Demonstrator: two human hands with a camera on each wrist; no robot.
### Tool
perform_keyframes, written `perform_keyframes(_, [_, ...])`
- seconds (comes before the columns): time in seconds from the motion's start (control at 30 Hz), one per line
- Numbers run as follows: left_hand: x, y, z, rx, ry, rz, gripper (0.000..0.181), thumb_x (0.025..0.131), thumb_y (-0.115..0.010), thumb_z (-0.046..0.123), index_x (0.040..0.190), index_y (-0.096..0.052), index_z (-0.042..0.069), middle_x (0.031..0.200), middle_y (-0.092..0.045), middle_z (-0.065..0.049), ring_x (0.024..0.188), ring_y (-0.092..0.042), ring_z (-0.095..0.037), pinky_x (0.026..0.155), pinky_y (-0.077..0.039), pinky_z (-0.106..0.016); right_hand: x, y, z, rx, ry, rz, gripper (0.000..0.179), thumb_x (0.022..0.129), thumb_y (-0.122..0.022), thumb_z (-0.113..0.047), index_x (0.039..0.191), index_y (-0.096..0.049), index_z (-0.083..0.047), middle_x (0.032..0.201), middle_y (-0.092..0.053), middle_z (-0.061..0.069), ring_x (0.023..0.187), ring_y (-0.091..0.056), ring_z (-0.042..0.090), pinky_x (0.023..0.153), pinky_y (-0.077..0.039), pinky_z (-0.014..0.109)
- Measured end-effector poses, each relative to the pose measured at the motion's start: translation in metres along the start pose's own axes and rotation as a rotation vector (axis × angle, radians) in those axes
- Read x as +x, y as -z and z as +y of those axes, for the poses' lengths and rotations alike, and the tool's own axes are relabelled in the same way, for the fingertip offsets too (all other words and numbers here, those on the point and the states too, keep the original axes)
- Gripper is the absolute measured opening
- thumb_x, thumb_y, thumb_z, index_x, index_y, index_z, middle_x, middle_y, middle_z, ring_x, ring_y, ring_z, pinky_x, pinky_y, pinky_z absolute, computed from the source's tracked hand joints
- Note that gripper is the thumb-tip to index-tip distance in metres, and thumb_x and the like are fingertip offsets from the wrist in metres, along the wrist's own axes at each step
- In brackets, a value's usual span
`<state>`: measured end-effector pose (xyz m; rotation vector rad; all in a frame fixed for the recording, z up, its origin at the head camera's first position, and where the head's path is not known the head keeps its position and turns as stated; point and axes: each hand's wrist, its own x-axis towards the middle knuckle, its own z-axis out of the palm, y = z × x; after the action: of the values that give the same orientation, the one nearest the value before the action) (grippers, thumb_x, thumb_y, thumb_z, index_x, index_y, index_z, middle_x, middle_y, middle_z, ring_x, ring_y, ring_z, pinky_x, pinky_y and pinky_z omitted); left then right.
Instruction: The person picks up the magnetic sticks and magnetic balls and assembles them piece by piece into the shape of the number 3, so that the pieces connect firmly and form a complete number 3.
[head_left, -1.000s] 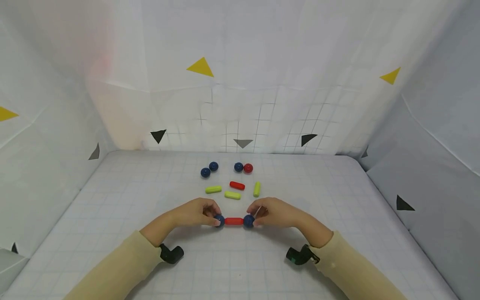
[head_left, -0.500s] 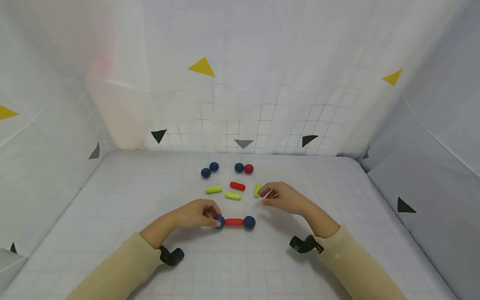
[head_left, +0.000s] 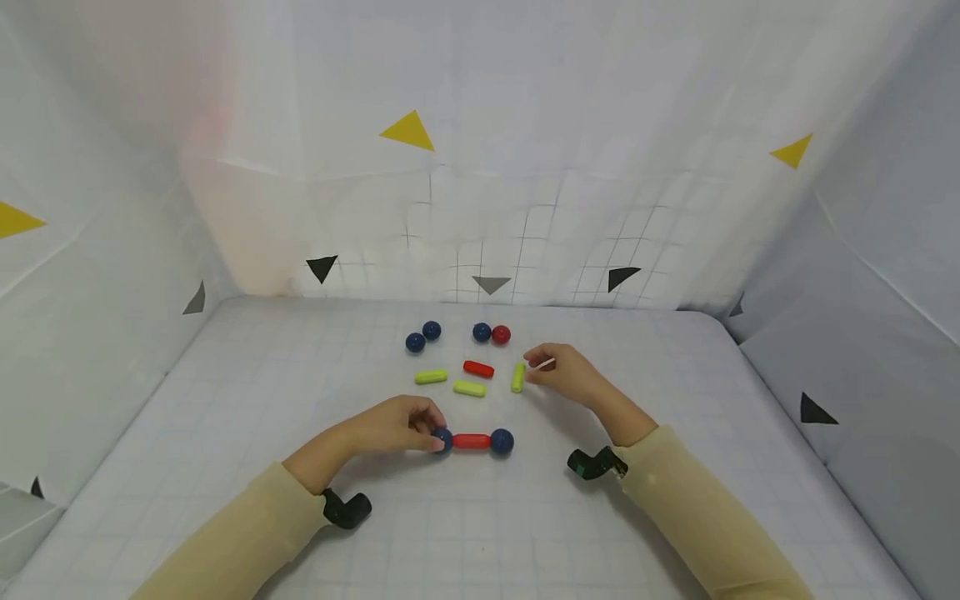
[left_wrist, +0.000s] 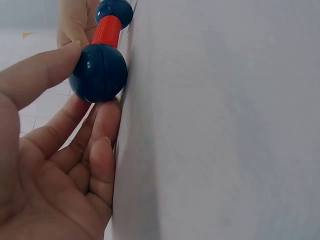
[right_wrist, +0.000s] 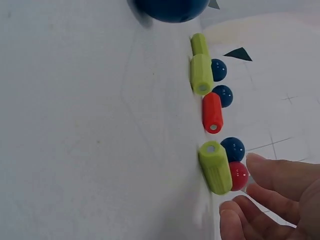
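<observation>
My left hand pinches a dark blue ball between thumb and fingers. That ball sits at the left end of a red magnetic rod, whose right end meets another blue ball. The joined piece lies on the table. My right hand hovers just right of an upright-lying yellow-green rod, thumb and fingers parted with nothing between them. In the right wrist view this rod shows a silvery disc in its end, with my thumb close beside it.
Two more yellow-green rods and a red rod lie mid-table. Behind them are two blue balls at left, and a blue ball beside a red ball. White sheets surround the table.
My right hand has let go of the right blue ball and moved away and rightward, to beside the rightmost yellow-green rod. My left hand stays on its ball.
</observation>
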<state>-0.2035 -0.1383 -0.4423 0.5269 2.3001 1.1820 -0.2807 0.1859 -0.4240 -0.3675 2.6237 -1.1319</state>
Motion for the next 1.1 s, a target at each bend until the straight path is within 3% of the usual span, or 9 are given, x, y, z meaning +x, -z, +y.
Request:
perform_keyframes(0.2, [0.000, 0.002, 0.002, 0.007, -0.007, -0.002, 0.027, 0.087, -0.080, 0.025, 0.108, -0.066, 0.013, 0.090, -0.064, -0.001, 0.082, -0.058, -0.017, 0.074, -0.049, -0.031, 0.010, -0.005, 0.000, 0.010, -0.051, 0.010, 0.044, 0.092, -0.075, -0.021, 0.131, -0.062, -0.005, 0.126, -0.063, 0.013, 0.115, -0.059, 0.031, 0.094, -0.052, 0.044])
perform_keyframes(0.53, [0.001, 0.002, 0.001, -0.013, -0.009, -0.005, 0.028, 0.087, -0.080, 0.026, 0.107, -0.067, 0.013, 0.089, -0.064, -0.001, 0.081, -0.058, -0.018, 0.074, -0.049, -0.031, 0.017, -0.015, 0.001, -0.045, -0.078, 0.014, 0.046, 0.087, -0.080, -0.024, 0.127, -0.066, -0.005, 0.116, -0.065, 0.009, 0.108, -0.060, 0.026, 0.091, -0.051, 0.040])
perform_keyframes(0.87, [-0.001, -0.002, 0.001, -0.017, 0.009, 0.013, 0.028, 0.087, -0.080, 0.026, 0.107, -0.067, 0.013, 0.089, -0.064, -0.001, 0.082, -0.058, -0.018, 0.074, -0.050, -0.032, 0.012, -0.020, -0.003, -0.049, -0.080, 0.051, 0.046, 0.084, -0.082, -0.017, 0.126, -0.066, -0.006, 0.113, -0.067, 0.007, 0.105, -0.063, 0.024, 0.090, -0.053, 0.039])
perform_keyframes(1.1, [0.000, -0.001, 0.000, -0.028, 0.010, 0.012, 0.029, 0.086, -0.081, 0.026, 0.108, -0.067, 0.013, 0.090, -0.064, -0.001, 0.083, -0.058, -0.018, 0.074, -0.050, -0.032, 0.005, -0.022, -0.007, 0.007, -0.072, 0.102, 0.043, 0.083, -0.083, -0.014, 0.123, -0.066, -0.007, 0.111, -0.068, 0.007, 0.101, -0.065, 0.022, 0.085, -0.055, 0.037])
